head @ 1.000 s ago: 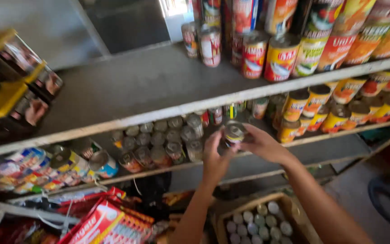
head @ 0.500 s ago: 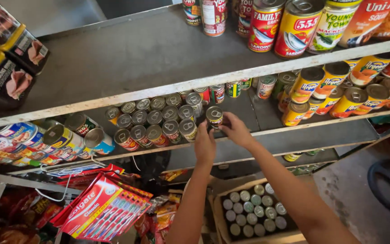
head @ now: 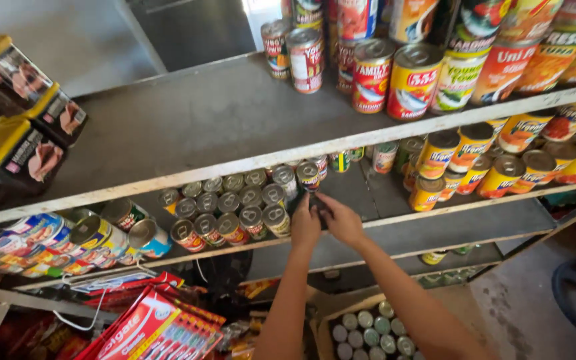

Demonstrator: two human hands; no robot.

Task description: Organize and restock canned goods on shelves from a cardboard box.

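Grey metal shelving fills the shop wall before us, its pale front lip running across just above our reach. Our left hand and right hand meet on the middle shelf, fingers curled together around a small round tin can that is mostly hidden between them; we cannot tell its colour or label. Both hands appear closed on it, at the right end of a packed block of small silver-topped cans lying just left of the grip. One taller can with a ring-pull lid stands just behind our fingers. To the right of the grip a bare strip of shelf lies open, reaching as far as the yellow-labelled cans stacked well apart from our hands. Above, large red and yellow cans crowd the upper shelf. Below our forearms sits a cardboard box of silver-lidded cans.
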